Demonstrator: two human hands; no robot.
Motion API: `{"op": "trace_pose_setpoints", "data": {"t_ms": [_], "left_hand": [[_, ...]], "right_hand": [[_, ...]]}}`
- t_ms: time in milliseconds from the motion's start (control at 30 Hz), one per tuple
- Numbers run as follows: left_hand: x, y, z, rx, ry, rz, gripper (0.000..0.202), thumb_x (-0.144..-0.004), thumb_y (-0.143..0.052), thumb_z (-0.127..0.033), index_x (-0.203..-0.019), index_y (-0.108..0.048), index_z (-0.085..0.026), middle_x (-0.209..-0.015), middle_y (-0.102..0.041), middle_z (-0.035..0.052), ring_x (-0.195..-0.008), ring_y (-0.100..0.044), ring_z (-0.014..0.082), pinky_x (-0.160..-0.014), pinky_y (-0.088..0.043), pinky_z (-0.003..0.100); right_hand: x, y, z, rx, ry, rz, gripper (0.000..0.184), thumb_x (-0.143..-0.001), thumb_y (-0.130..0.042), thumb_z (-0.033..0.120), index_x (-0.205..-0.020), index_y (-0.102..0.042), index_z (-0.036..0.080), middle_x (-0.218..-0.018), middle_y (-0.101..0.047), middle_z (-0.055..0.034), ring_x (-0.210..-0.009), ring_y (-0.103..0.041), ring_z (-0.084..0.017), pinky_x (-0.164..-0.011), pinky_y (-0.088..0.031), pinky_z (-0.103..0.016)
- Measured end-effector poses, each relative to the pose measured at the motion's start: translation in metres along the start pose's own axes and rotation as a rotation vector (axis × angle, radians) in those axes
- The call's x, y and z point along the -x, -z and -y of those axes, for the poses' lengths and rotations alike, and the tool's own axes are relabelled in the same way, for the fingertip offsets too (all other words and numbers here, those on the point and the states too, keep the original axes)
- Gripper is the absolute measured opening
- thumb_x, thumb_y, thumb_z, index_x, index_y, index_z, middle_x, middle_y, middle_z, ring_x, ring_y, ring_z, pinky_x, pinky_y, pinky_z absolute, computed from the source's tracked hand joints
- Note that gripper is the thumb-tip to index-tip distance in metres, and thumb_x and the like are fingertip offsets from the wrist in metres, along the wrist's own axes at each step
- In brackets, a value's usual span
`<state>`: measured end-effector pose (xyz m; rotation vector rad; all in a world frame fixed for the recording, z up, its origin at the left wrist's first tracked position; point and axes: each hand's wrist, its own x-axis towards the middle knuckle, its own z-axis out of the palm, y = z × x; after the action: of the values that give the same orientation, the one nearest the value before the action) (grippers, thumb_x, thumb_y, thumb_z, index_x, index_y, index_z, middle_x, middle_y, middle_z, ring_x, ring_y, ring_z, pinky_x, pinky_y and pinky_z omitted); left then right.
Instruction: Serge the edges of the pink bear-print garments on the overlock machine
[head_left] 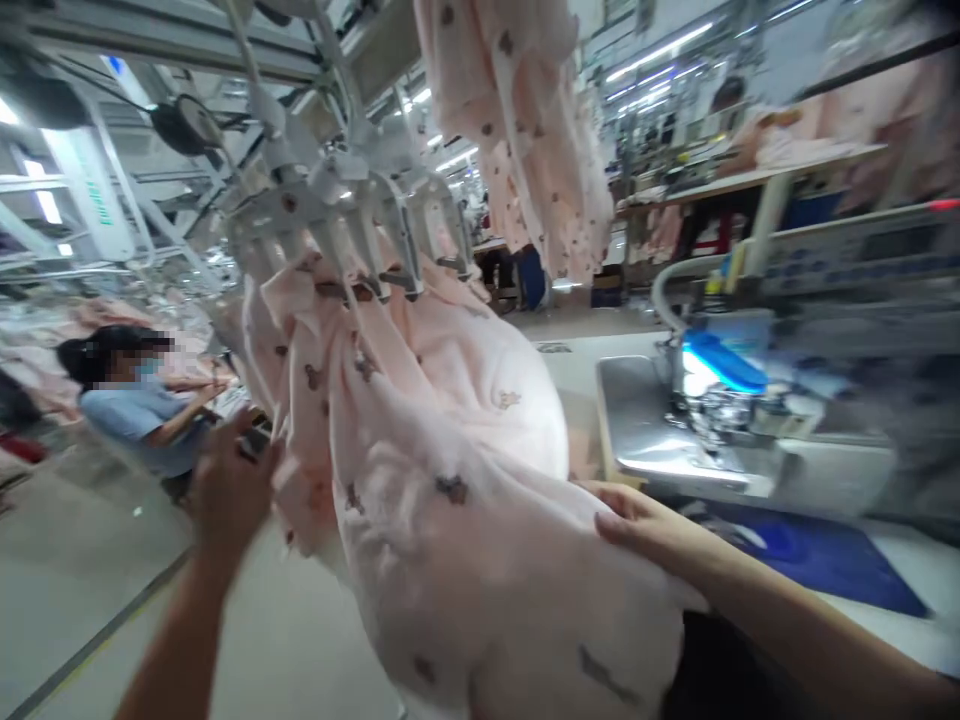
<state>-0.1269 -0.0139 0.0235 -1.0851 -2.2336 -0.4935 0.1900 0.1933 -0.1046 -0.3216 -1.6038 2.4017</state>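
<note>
A bundle of pale pink fabric (420, 440) printed with small brown bears hangs from the white clips of an overhead hanger (352, 215). My left hand (229, 480) is raised against the bundle's left edge; its fingers are turned away and blurred. My right hand (637, 525) lies on the lower right of the fabric, fingers curled over it and gripping the cloth.
A sewing machine (720, 390) with a blue-lit head stands on the white table (885, 600) at right, a blue mat in front. More pink garments (525, 130) hang above. A person in a blue shirt (142, 410) sits at left. Concrete floor below left.
</note>
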Motion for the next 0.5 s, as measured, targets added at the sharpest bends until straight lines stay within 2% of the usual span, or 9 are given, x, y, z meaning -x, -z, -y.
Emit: {"op": "trace_pose_setpoints", "data": {"t_ms": [67, 100, 133, 167, 200, 267, 300, 367, 500], "left_hand": [[0.021, -0.035, -0.060, 0.149, -0.392, -0.003, 0.037, -0.090, -0.044, -0.027, -0.125, -0.034, -0.019, -0.123, -0.050, 0.0080, -0.118, -0.045, 0.0206, -0.101, -0.037, 0.036], [0.032, -0.049, -0.091, 0.206, -0.733, 0.047, 0.038, -0.089, -0.045, -0.027, -0.125, -0.035, -0.021, -0.124, -0.051, 0.0072, -0.121, -0.042, 0.0212, -0.104, -0.032, 0.038], [0.041, -0.060, -0.120, 0.248, -0.967, 0.095, 0.041, -0.088, -0.047, -0.032, -0.127, -0.036, -0.021, -0.127, -0.050, 0.0073, -0.123, -0.040, 0.0222, -0.106, -0.029, 0.039], [0.048, -0.068, -0.146, 0.253, -1.053, 0.091, 0.044, -0.089, -0.045, -0.037, -0.129, -0.036, -0.022, -0.130, -0.048, 0.0089, -0.123, -0.040, 0.0241, -0.106, -0.027, 0.042], [0.051, -0.074, -0.168, 0.256, -1.083, 0.126, 0.045, -0.089, -0.043, -0.041, -0.129, -0.038, -0.020, -0.128, -0.050, 0.0104, -0.119, -0.043, 0.0256, -0.102, -0.030, 0.043], [0.051, -0.082, -0.200, 0.246, -0.988, 0.248, 0.037, -0.091, -0.035, -0.042, -0.114, -0.051, -0.017, -0.107, -0.061, 0.0099, -0.097, -0.056, 0.0241, -0.085, -0.040, 0.039], [0.048, -0.086, -0.213, 0.246, -0.924, 0.329, 0.035, -0.093, -0.031, -0.040, -0.099, -0.056, -0.017, -0.091, -0.064, 0.0073, -0.083, -0.059, 0.0216, -0.072, -0.041, 0.035], [0.044, -0.093, -0.235, 0.270, -0.828, 0.460, 0.039, -0.094, -0.026, -0.037, -0.075, -0.055, -0.019, -0.068, -0.061, 0.0023, -0.063, -0.057, 0.0171, -0.056, -0.033, 0.030], [0.043, -0.110, -0.286, 0.370, -0.745, 0.497, 0.034, -0.094, -0.030, -0.036, -0.071, -0.050, -0.020, -0.067, -0.061, 0.0006, -0.061, -0.057, 0.0152, -0.052, -0.024, 0.029]], "right_hand": [[-0.003, 0.005, 0.002, 0.007, 0.103, -0.062, 0.045, -0.074, -0.065, 0.059, -0.082, -0.055, 0.016, -0.075, -0.053, 0.0003, -0.063, -0.049, -0.013, -0.056, -0.036, -0.021], [-0.004, 0.006, 0.002, 0.026, 0.135, -0.114, 0.044, -0.076, -0.063, 0.059, -0.081, -0.053, 0.016, -0.073, -0.051, 0.0012, -0.061, -0.046, -0.012, -0.055, -0.034, -0.020], [-0.003, 0.007, 0.002, 0.056, 0.156, -0.166, 0.043, -0.077, -0.062, 0.058, -0.080, -0.051, 0.016, -0.072, -0.049, 0.0017, -0.061, -0.044, -0.012, -0.055, -0.033, -0.020], [-0.001, 0.009, 0.002, 0.094, 0.179, -0.212, 0.042, -0.078, -0.062, 0.057, -0.079, -0.049, 0.017, -0.072, -0.048, 0.0019, -0.062, -0.044, -0.012, -0.055, -0.033, -0.021], [0.002, 0.010, 0.002, 0.139, 0.207, -0.255, 0.041, -0.078, -0.061, 0.056, -0.078, -0.048, 0.017, -0.072, -0.047, 0.0018, -0.064, -0.043, -0.013, -0.055, -0.033, -0.021], [0.013, 0.016, 0.003, 0.262, 0.278, -0.361, 0.037, -0.082, -0.057, 0.053, -0.077, -0.048, 0.017, -0.072, -0.046, 0.0020, -0.066, -0.043, -0.014, -0.057, -0.033, -0.022], [0.019, 0.019, 0.004, 0.336, 0.312, -0.428, 0.035, -0.084, -0.054, 0.051, -0.077, -0.048, 0.018, -0.071, -0.045, 0.0021, -0.065, -0.042, -0.014, -0.057, -0.033, -0.022], [0.031, 0.029, 0.005, 0.495, 0.365, -0.600, 0.030, -0.087, -0.050, 0.047, -0.077, -0.051, 0.018, -0.069, -0.046, 0.0020, -0.065, -0.044, -0.014, -0.057, -0.033, -0.023], [0.046, 0.057, 0.004, 0.783, 0.331, -1.078, 0.023, -0.085, -0.048, 0.043, -0.088, -0.051, 0.021, -0.062, -0.050, 0.0034, -0.055, -0.047, -0.015, -0.053, -0.032, -0.025]]}}
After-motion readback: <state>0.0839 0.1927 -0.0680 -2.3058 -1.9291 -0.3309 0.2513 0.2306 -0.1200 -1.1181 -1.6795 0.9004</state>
